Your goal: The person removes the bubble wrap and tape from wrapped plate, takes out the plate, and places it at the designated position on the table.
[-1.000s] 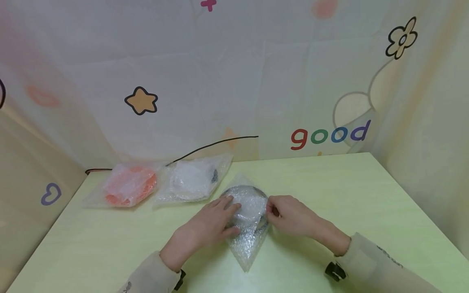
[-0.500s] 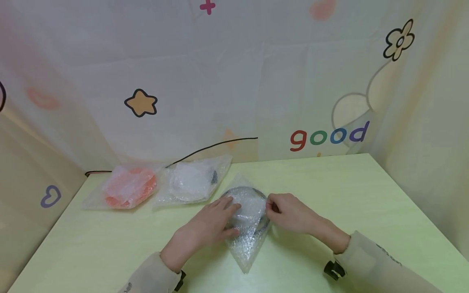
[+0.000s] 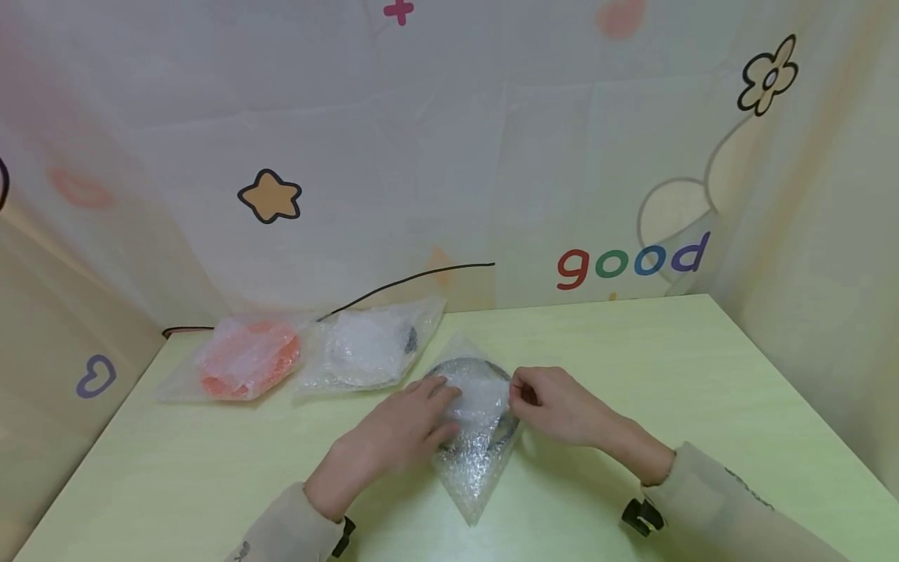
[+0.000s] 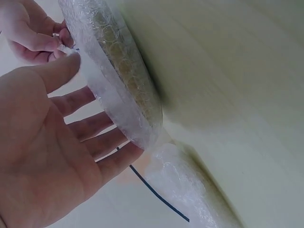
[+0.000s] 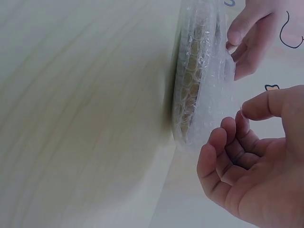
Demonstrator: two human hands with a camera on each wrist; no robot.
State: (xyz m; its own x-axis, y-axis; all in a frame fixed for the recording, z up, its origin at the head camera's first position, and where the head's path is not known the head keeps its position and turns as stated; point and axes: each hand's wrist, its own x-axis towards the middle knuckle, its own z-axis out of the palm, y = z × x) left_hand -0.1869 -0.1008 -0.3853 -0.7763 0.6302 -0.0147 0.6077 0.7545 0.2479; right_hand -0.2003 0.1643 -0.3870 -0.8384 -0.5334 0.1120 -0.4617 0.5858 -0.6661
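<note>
A bubble-wrap package [image 3: 481, 410] lies on the table, one pointed corner toward me. A round, dark-rimmed object shows through the wrap. Across its left side rests my left hand [image 3: 393, 429], fingers spread and fairly straight on the wrap, as the left wrist view also shows. My right hand [image 3: 562, 406] is at the package's right edge, thumb and index fingertip pinched together on a thin, clear bit of the wrap. In the right wrist view the other fingers of that right hand [image 5: 251, 161] are loosely curled.
Behind and to the left lie two more bubble-wrapped packages: one with a pink-orange item [image 3: 249, 359], one with a white item [image 3: 368, 347]. A printed curtain [image 3: 393, 156] hangs along the table's back edge. The pale green table [image 3: 674, 375] extends to the right.
My left thumb has shifted up the wrap, closer to the other fingers. The right hand has risen very slightly while staying at the same edge. The package has hardly moved.
</note>
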